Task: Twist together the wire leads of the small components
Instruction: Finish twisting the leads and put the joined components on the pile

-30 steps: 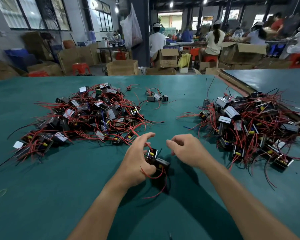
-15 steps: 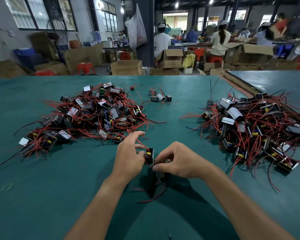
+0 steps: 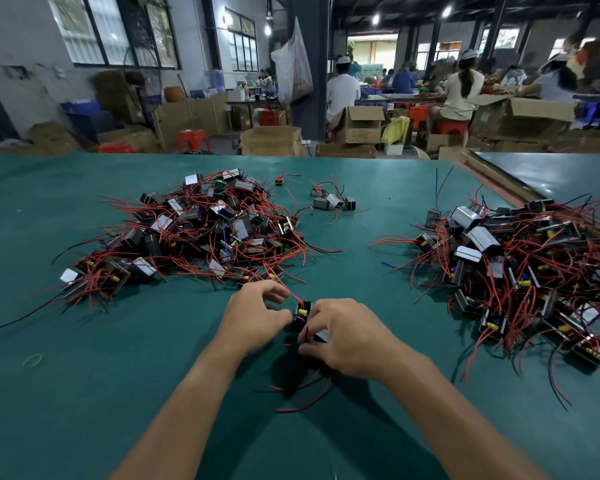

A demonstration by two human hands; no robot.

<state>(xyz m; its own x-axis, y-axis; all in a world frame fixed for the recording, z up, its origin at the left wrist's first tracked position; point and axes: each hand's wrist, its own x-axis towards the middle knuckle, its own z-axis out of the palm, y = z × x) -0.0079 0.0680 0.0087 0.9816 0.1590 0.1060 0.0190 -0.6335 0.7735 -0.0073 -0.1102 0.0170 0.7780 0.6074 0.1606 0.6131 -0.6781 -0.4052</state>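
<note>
Small components [image 3: 304, 311] at table [image 3: 84, 393] centre: right hand [image 3: 343, 337] pinches them; left hand [image 3: 257, 318] curled alongside, blurred, grip unclear. Probably light, rigid bodies; leads [image 3: 302, 407] thin, springy, best pinched near the tips.

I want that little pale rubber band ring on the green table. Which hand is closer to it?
Left. The left hand lies right of the pale rubber band ring; the right hand is farther right, beyond it.
</note>
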